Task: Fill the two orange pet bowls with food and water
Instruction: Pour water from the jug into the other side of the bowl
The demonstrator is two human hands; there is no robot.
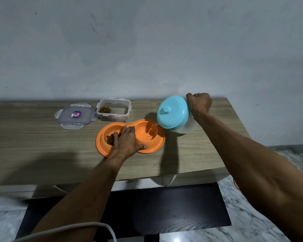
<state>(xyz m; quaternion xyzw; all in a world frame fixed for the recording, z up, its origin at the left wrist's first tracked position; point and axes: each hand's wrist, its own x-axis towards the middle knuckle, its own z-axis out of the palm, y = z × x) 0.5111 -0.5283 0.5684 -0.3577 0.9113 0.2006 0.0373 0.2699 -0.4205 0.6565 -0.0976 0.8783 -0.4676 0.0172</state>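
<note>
Tipped the jug (pixel 173 114) with right hand (pixel 198 103) clenched on its handle, probably heavy and sloshy. Left hand (pixel 127 142) pressed flat, unclenched, steadying the light, slidey bowls (pixel 152 148).

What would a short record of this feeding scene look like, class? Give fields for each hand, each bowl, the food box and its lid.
left hand: left hand flat on the orange plastic double pet bowl, steadying it
right hand: right hand tipping the clear jug with blue lid
left bowl: brown pet food
right bowl: water pouring in
food box: clear plastic container, open, some food left
lid: clip-lock lid flat on the wooden table, left of the container
</note>
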